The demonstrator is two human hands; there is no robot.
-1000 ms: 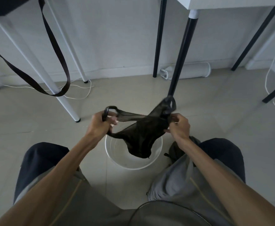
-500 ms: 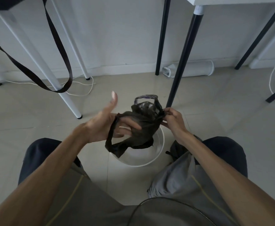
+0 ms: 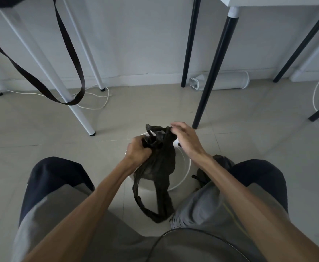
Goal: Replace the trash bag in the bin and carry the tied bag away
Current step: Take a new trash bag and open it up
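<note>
A: Delta vs half a second ago: left hand point(image 3: 138, 151) was splayed with thumb up, now it's fisted into the trash bag point(image 3: 157, 163). Right hand point(image 3: 185, 139) went from pinching the bag's side to arching over its top. The bag was bunched in a ball, now it hangs long.

B: Grip states?

A: Left: closed, clamped on gathered film at the bag's 9 o'clock side. Right: fingers curled down onto the top edge at about 1 o'clock, pinching film; one loop handle pokes up between the two hands at 12.

B: Where's the bag relative to the bin?

A: Held above the white bin point(image 3: 183, 176), draped across its opening. Can't tell if any film touches the rim. A dark tail with the second handle loop drops past the bin's 6 o'clock edge, between the knees, near the floor point(image 3: 249, 133). Bin is upright on the floor, between the person's legs.

B: Anything else close by?

A: Dark crumpled lump point(image 3: 211, 173) at the bin's 3 o'clock, against the right knee. Black table leg point(image 3: 209, 78) at 1 o'clock from the bin, white table leg point(image 3: 73, 110) at 10. White tube point(image 3: 224, 82) lying along the wall at 1 o'clock, farther out.
</note>
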